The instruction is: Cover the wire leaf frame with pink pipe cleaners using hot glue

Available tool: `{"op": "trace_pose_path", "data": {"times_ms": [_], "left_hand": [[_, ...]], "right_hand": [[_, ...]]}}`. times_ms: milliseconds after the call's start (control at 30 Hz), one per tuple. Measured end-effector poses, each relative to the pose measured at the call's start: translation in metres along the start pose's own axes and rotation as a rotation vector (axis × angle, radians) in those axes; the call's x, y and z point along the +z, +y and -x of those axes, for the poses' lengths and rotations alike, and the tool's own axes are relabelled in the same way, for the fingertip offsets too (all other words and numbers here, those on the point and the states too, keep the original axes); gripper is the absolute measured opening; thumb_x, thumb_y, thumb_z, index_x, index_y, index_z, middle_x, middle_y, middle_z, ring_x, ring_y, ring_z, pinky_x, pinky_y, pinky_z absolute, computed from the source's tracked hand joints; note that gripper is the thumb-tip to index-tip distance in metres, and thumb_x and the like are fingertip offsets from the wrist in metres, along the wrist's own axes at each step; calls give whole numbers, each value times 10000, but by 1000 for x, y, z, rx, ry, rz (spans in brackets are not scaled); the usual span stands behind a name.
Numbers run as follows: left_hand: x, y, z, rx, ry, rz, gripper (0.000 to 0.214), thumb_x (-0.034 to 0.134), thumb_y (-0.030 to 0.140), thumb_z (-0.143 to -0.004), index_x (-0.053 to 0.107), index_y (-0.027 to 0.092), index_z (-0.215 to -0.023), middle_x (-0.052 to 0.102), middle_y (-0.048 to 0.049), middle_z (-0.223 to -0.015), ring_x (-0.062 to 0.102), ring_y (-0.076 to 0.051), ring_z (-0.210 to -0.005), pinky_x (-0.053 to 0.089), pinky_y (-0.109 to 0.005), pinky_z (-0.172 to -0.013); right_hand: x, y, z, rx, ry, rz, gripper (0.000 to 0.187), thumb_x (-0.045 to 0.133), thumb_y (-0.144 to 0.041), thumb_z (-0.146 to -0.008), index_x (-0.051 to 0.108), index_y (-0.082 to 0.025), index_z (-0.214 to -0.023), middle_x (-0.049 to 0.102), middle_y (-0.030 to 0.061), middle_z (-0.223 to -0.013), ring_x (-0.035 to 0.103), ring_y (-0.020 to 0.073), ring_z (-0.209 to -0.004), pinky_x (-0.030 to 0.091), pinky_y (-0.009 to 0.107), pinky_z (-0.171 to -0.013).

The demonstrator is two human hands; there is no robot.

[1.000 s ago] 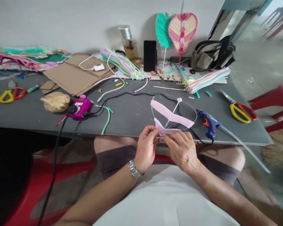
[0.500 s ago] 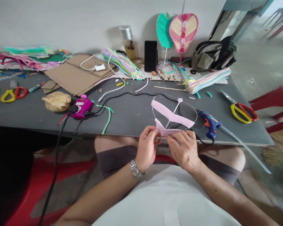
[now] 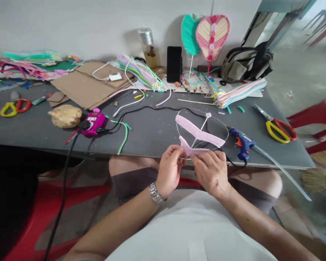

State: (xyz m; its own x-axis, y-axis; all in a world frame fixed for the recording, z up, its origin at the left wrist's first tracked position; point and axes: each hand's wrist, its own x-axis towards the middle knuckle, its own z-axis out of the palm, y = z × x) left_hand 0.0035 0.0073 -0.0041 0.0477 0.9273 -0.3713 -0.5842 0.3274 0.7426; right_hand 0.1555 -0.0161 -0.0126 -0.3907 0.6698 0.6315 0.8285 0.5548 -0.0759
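A wire fan frame [image 3: 228,131] with bands of pink pipe cleaners [image 3: 200,132] is held at the table's front edge. Its thin white centre rod ends in a small pink knob [image 3: 208,115] at the far side. My left hand [image 3: 170,167] is closed on the left end of the lower pink band, thumb and fingertips pinched together. My right hand [image 3: 212,170] curls over the right part of that same band, its fingertips partly hidden beneath. Just right of the frame lies a blue glue gun [image 3: 243,143] with a long clear glue stick in its back.
Scissors [image 3: 277,127] lie at the right. A magenta power socket [image 3: 92,123] with black cords sits left, beside a brown lump [image 3: 65,116]. Bundles of pipe cleaners [image 3: 141,71], cardboard [image 3: 81,85], a phone [image 3: 174,64], a bottle [image 3: 148,47], two finished fans [image 3: 212,38] and a bag [image 3: 246,64] line the back.
Almost nothing differs. The view has shifted very slightly, while both hands keep the same grip on the fan frame's lower pink band.
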Motion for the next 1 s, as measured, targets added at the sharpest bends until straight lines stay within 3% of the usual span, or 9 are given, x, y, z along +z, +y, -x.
{"op": "trace_pose_path", "data": {"times_ms": [367,767,1000], "left_hand": [[3,1,4,-13,37,36,283,820,323,-727,582,193,-810,609,37,-705,537,-84,-624,427,-191,-551],[6,3,4,16,75,-41,269,799,347,-757,583,205,-829,523,64,-645,447,-68,-548,377,-178,-509],[7,0,2,32,31,-5,260,805,337,-750,606,186,-823,548,50,-644,464,-74,-567,402,-199,-547]], "right_hand": [[0,-1,0,3,7,-3,157,598,-90,-944,692,-175,-1038,695,19,-785,563,168,-737,311,377,-784],[1,-3,2,6,-24,-7,163,601,-120,-960,681,-194,-1080,707,16,-830,571,172,-758,301,383,-799],[-1,-2,-1,20,22,5,175,602,-76,-933,666,-175,-1061,705,19,-789,586,172,-740,312,379,-791]]}}
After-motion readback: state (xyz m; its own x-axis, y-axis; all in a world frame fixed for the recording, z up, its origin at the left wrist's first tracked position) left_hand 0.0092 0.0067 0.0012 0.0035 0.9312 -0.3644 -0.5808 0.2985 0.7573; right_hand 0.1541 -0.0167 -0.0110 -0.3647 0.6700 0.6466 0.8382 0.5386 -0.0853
